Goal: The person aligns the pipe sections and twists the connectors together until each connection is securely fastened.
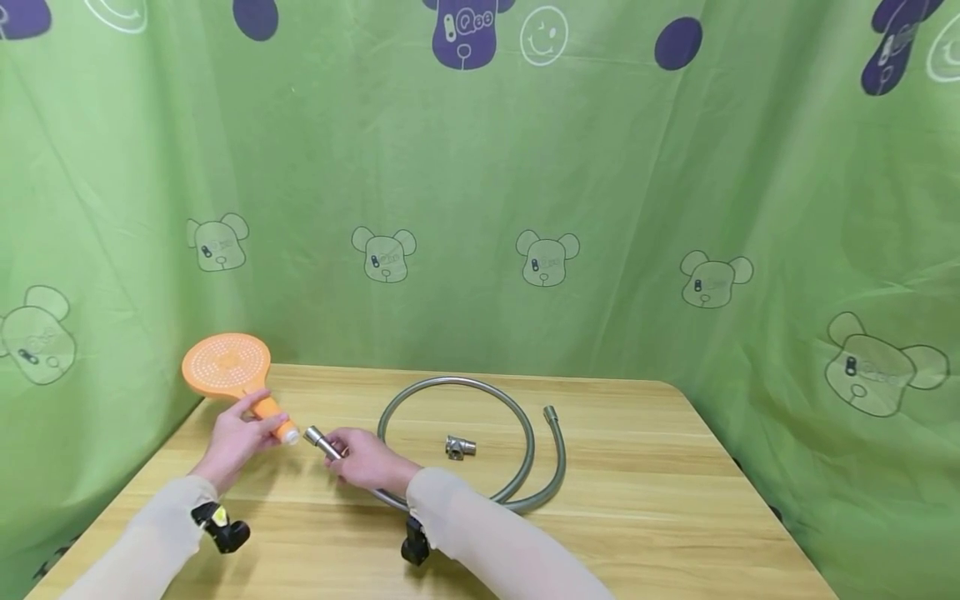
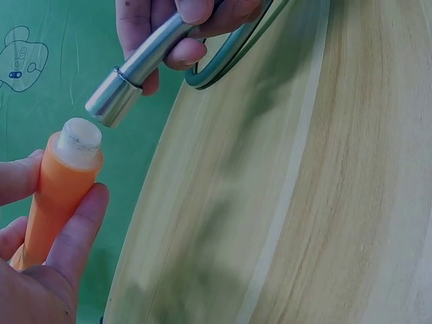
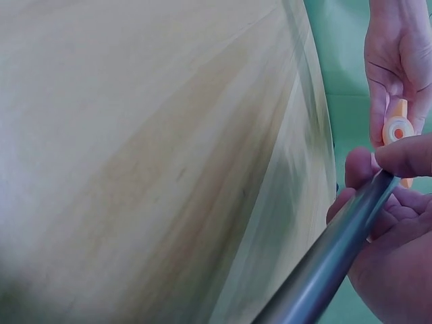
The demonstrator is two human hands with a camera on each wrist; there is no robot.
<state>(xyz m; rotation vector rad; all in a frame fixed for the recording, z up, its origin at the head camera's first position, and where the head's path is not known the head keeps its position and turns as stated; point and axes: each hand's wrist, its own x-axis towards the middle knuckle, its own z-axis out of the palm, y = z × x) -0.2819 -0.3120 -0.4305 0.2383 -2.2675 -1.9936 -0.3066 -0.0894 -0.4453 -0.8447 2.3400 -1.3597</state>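
My left hand (image 1: pixel 237 437) grips the handle of an orange shower head (image 1: pixel 227 364), whose round face with small holes points up. A pale threaded end (image 2: pixel 79 142) sticks out of the handle. Between thumb and fingers, my right hand (image 1: pixel 367 458) holds one end of a grey shower hose (image 1: pixel 531 433). Its metal connector (image 2: pixel 113 98) points at the threaded end, close but apart from it. In the right wrist view the hose runs down from the right fingers, with the shower head's end beyond them.
The hose loops over the wooden table (image 1: pixel 660 500), its other end (image 1: pixel 551 412) lying to the right. A small metal tee valve (image 1: pixel 459 447) sits inside the loop. Green curtain (image 1: pixel 465 317) with bear prints hangs behind the table and at both sides.
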